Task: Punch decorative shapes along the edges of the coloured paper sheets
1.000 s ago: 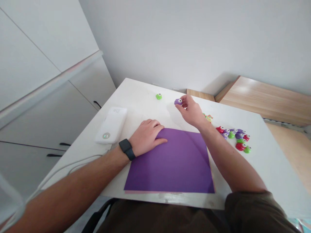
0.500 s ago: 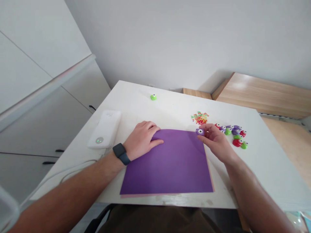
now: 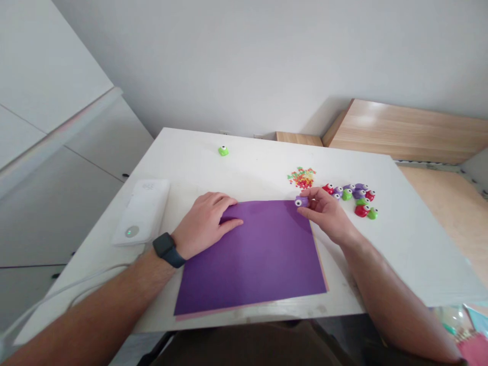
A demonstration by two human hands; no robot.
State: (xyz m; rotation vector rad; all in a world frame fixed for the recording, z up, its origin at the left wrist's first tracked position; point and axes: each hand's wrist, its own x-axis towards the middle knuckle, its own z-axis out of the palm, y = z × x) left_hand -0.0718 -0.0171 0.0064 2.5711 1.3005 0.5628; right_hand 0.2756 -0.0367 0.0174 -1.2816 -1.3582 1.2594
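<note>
A sheet of purple paper (image 3: 255, 254) lies on the white table, with a pinkish sheet (image 3: 324, 277) peeking out under its right and lower edges. My left hand (image 3: 209, 218) rests on its upper left corner, fingers stretched and thumb apart. Between the thumb and fingers of my right hand (image 3: 324, 211) is a small purple craft punch (image 3: 301, 202), its white round face marked with a dark star. This punch is at the paper's upper right corner; whether the paper edge sits inside its slot, I cannot tell.
Red, purple and green punches (image 3: 347, 194) cluster right of my right hand. Tiny coloured paper cutouts (image 3: 302, 178) form a pile behind the paper. A lone green punch (image 3: 223, 150) stands near the back edge. At left lies a white power bank (image 3: 143, 211) with cables (image 3: 87, 277).
The whole view has shifted, so the table and paper appear further left and slightly turned. Both hands keep about the same places on the paper, and the right still holds the purple punch.
</note>
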